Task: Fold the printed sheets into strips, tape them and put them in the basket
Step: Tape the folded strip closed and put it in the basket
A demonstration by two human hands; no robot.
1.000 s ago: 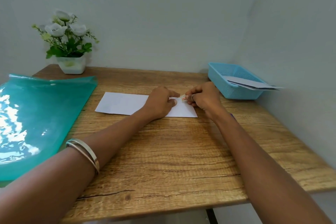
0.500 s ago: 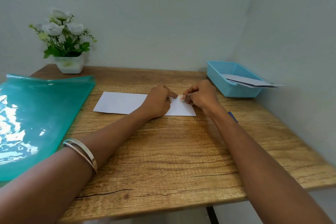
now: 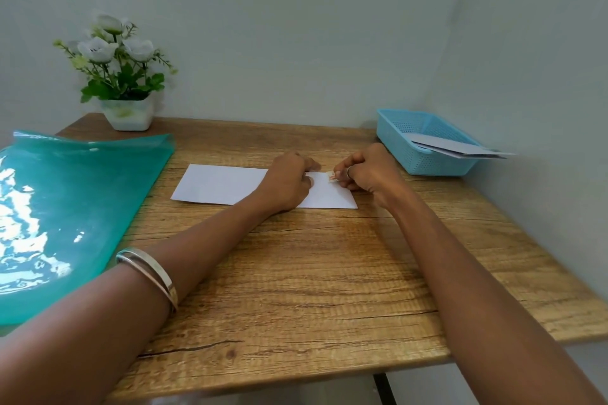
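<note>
Both hands have hardly moved since a moment ago. My left hand (image 3: 289, 182) presses the folded strip (image 3: 223, 183) flat on the table (image 3: 296, 273), likely so it stays folded. My right hand (image 3: 365, 173) pinches a small bit of tape (image 3: 332, 176) at the strip's right end, ready to stick. Well to the right, the blue basket (image 3: 418, 154) holds finished strips (image 3: 460, 148) poking over its rim.

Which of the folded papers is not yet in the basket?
The white folded strip lying flat on the table, under both hands. The other folded strips rest in the blue basket, overhanging its rim.
</note>
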